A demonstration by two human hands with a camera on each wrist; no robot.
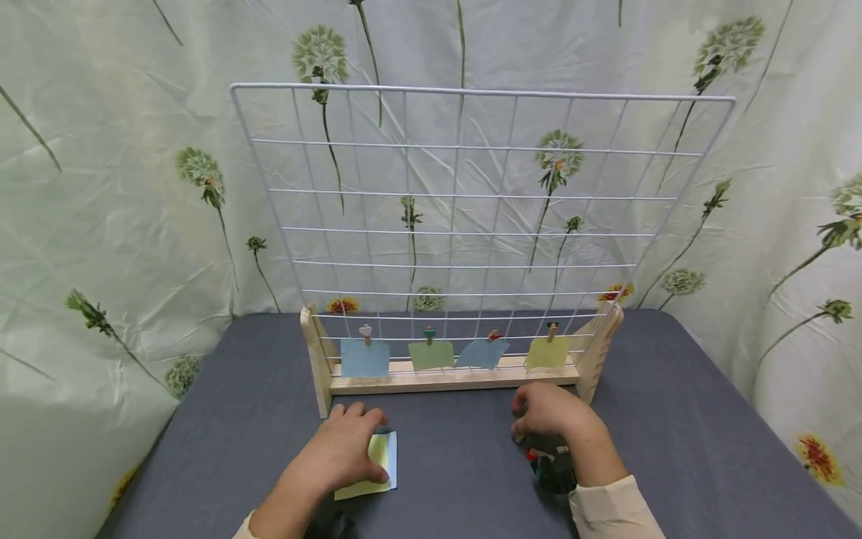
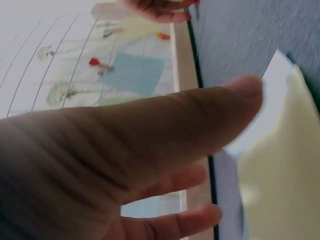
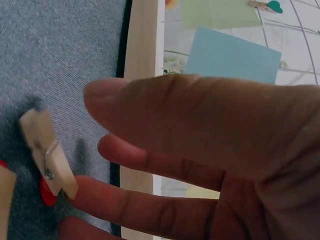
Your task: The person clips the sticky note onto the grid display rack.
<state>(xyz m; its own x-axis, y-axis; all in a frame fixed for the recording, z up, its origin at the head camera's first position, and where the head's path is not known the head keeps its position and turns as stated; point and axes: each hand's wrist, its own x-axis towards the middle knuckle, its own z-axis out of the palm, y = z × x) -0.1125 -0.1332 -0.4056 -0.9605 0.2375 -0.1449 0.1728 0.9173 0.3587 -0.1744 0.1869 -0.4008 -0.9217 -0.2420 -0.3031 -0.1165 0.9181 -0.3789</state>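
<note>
In the head view my left hand [image 1: 340,449] is over a small pile of paper notes, its fingers loosely bent and its thumb apart from them. A yellow note [image 2: 285,175] lies on top, with a light blue note [image 1: 393,458] showing past its edge. My right hand [image 1: 548,410] hovers low over the cloth, before the stand's right end. Up close in the right wrist view, a wooden clothespin [image 3: 50,155] with a red part lies by a fingertip, and nothing is gripped. Part of another clothespin [image 3: 6,200] shows at the frame's edge.
A white wire grid [image 1: 471,92] stands in a wooden base [image 1: 431,384] at the back of the dark cloth-covered table [image 1: 444,464]. Clipped low on it are blue [image 1: 364,359], green [image 1: 431,356], tilted blue [image 1: 482,355] and yellow notes [image 1: 547,354]. Flower-print cloth [image 1: 135,247] hangs behind.
</note>
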